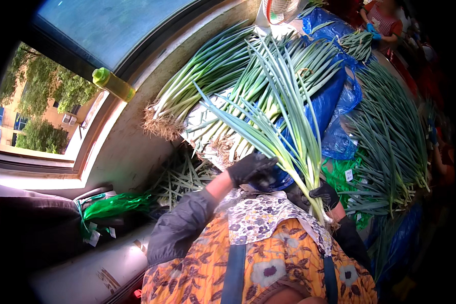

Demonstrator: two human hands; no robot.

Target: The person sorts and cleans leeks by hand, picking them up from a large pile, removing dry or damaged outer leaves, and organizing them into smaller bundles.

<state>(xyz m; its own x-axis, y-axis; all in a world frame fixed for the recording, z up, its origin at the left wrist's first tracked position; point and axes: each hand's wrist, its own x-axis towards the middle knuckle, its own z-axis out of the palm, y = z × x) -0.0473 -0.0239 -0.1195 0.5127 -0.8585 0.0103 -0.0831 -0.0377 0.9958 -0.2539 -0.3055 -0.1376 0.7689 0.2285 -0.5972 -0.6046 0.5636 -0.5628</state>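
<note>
My right hand point(325, 195), in a black glove, is closed round the white lower stems of several green onions point(302, 152), near their roots. Their leaves fan out up and to the left, away from my body. My left hand point(256, 169), also black-gloved, is beside the leftmost of these stalks; whether its fingers hold anything is unclear. Beyond my hands lie piled green onions point(247, 91) with brown roots towards me, partly on blue plastic point(328, 102). Another bundle with roots point(205, 76) rests at the wall side.
A large heap of green onions point(387, 133) lies at the right, by green netting point(342, 174) with white tags. Loose leaves point(182, 176) lie left of my left hand. A green-capped bottle point(114, 84) is on the window ledge. A fan point(283, 9) and a co-worker point(383, 22) are farther off.
</note>
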